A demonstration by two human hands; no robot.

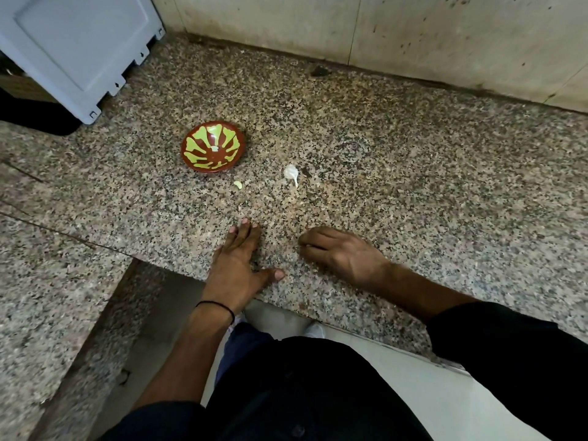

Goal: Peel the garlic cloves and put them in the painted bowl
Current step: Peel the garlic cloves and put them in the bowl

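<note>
— What do we see on the counter (413,186)?
— Our left hand (237,259) lies flat, fingers straight. Our right hand (343,253) rests loosely curled. Neither holds anything.
— The painted bowl (212,147)?
— It's beyond our left hand, and the garlic clove (291,173) lies near its right side, untouched.

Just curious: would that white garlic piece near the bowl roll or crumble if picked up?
The garlic piece looks small, so probably light. Its papery tail suggests skin that may flake. Its lumpy shape likely stops rolling.
</note>
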